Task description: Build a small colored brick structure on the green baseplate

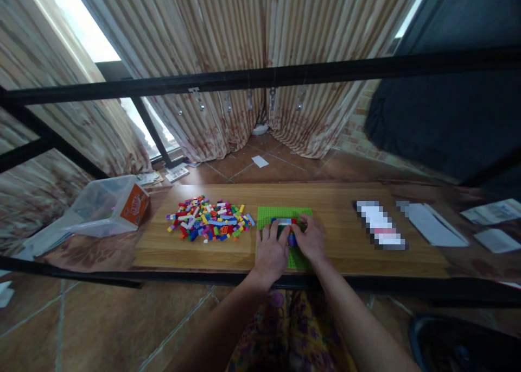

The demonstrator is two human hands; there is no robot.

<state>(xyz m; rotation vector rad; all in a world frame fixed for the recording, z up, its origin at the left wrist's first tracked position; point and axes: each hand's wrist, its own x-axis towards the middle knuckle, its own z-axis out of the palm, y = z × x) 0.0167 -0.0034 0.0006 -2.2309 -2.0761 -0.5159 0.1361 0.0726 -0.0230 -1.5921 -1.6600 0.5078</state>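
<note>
Together, left hand [272, 254], right hand [311, 238] over green baseplate [300, 259], orange label [135, 203] illegible.

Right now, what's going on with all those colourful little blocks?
A person has both hands at a few blocks on a green board. The left hand and right hand are close together, hiding some of them, so I can't tell if any block is pinched. A big loose pile of blocks lies left of the board on the wooden table.
</note>
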